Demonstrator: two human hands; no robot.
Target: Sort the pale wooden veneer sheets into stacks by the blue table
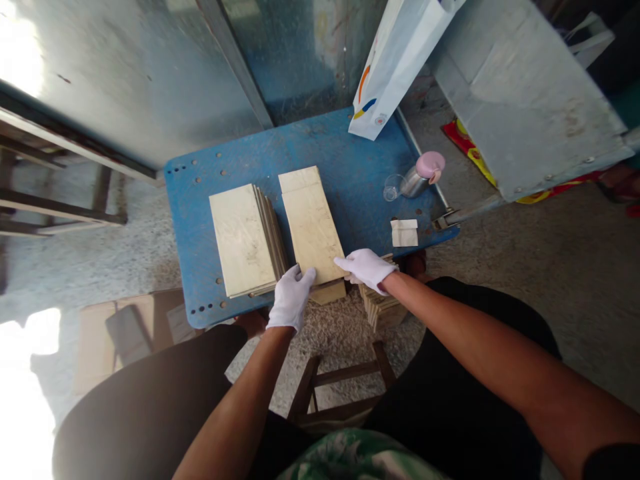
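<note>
Gloved left hand [291,298], right hand [365,270]: grips half-open, touching beige tile stack [311,223].

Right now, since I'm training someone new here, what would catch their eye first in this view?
The white gloves stand out first: the left hand and right hand are at the near end of a pale tile stack on a blue-painted table. A second tile stack lies to its left, and a pink-capped steel flask lies near the table's right edge.

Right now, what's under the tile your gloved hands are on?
A beige slab shows below the near edge of the tile; anything else beneath it is covered.
</note>
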